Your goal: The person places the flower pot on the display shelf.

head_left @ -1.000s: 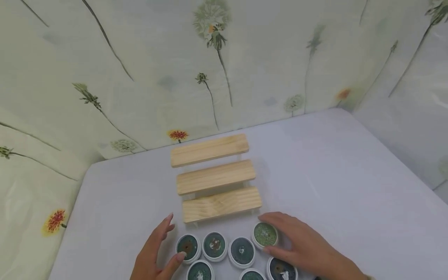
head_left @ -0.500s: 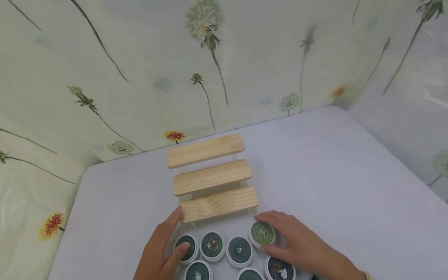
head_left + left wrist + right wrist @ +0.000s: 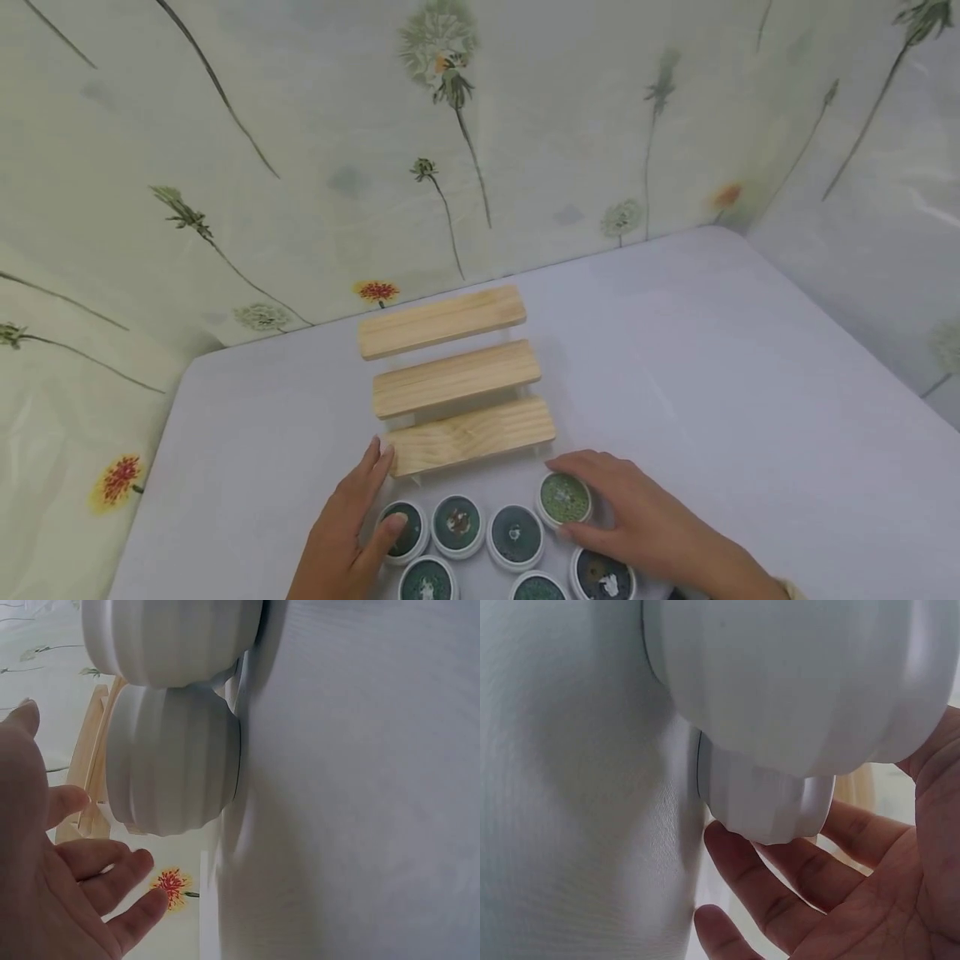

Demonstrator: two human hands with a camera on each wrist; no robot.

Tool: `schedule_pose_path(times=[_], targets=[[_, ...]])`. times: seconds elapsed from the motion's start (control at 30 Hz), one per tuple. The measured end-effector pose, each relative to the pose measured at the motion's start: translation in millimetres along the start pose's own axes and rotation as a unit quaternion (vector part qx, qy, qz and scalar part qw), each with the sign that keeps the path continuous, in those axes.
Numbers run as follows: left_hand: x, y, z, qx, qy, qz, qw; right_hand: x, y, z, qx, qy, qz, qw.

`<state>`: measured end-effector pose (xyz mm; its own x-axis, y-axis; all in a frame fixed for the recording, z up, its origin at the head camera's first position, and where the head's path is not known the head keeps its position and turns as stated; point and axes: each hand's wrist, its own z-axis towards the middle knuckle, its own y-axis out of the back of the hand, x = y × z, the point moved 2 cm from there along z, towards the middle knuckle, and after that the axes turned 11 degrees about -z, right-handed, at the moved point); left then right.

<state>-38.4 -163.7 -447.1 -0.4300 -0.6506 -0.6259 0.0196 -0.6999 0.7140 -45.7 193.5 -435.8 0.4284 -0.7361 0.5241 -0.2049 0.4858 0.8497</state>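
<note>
Several small white fluted pots with green or dark speckled tops stand on the table in the head view. My right hand [image 3: 641,517] is at the pot with the light green top [image 3: 565,498], fingers curled round its far side and thumb on its near side. In the right wrist view, fingertips [image 3: 727,840] meet the farther white pot [image 3: 765,791]. My left hand [image 3: 348,525] is beside the leftmost pot [image 3: 411,533], its thumb over the dark green top. The left wrist view shows loose fingers [image 3: 139,919] apart from the nearest pot [image 3: 176,761].
A three-step pale wooden shelf [image 3: 472,437] stands just beyond the pots, its left end near my left fingertips. White cloth covers the table [image 3: 675,358]. Behind it hangs a flower-printed curtain [image 3: 322,167]. Another pot with a dark top [image 3: 603,575] sits below my right hand.
My left hand has moved forward and right, its fingers reaching the shelf's left end and its thumb over the leftmost pot. The right hand stays at the light green pot. The view shifted slightly.
</note>
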Motion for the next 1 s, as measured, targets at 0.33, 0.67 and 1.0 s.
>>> schedule_pose_path(times=[0.33, 0.67, 1.0], targets=[[3.3, -2.6, 2.2, 0.014, -0.007, -0.010, 0.9998, -1.6, -0.9, -1.1, -0.003, 0.007, -0.022, 1.000], [6.7, -3.2, 0.6, 0.025, 0.008, -0.006, 0.9996, -1.8, -2.6, 0.6, -0.025, 0.028, -0.050, 0.998], [7.9, -3.9, -0.9, 0.019, 0.009, -0.011, 0.9997, -3.7, -3.7, 0.7, -0.055, 0.043, -0.069, 0.995]])
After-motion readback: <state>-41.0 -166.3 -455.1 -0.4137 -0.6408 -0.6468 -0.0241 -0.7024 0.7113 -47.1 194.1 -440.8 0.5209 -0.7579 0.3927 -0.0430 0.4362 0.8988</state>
